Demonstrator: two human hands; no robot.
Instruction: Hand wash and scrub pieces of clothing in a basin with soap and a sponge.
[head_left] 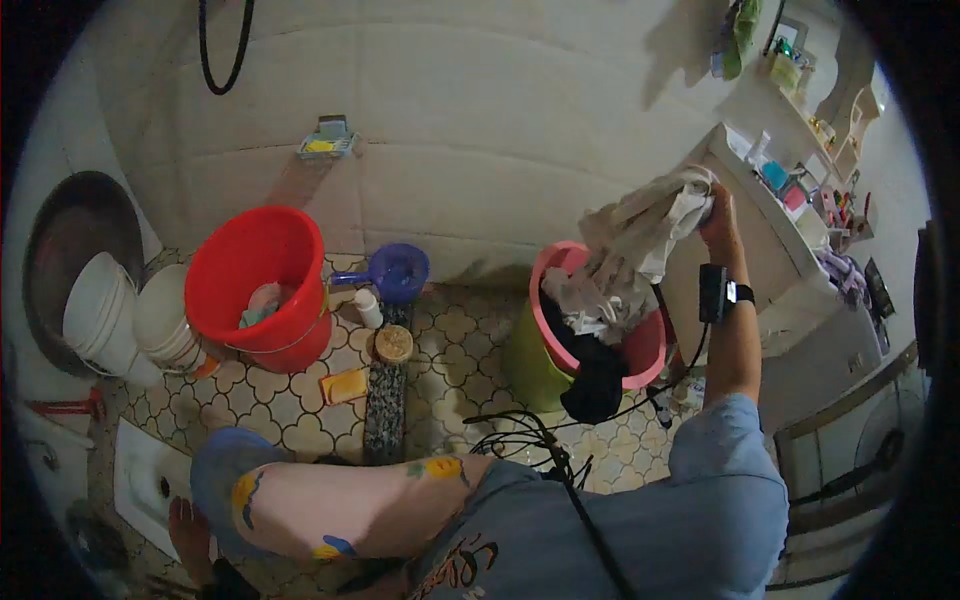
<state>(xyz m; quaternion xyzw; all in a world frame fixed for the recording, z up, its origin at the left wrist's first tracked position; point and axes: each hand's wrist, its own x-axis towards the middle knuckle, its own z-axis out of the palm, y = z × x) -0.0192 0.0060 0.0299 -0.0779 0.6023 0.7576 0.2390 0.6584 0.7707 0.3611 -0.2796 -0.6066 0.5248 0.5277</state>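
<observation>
My right hand (718,228) is raised at the right, its fingers closed round a bunched off-white cloth garment (645,225). The garment hangs down from it into a pink basin (645,350), which sits on or in a green bucket (535,365). Dark clothing (595,385) lies in the basin and droops over its near rim. At the lower left my left hand (190,535) holds nothing, fingers stretched out, over the edge of a white ceramic floor fixture (140,480). A small black device is strapped to my right wrist.
On the left stand a red bucket (262,255) with some cloth inside, white buckets (98,310) and a big dark basin (70,230). Nearby are a blue dipper (400,272), white bottle (368,308) and yellow bar (344,386). Black cables (530,430) coil beside me; a cluttered counter (790,235) stands right.
</observation>
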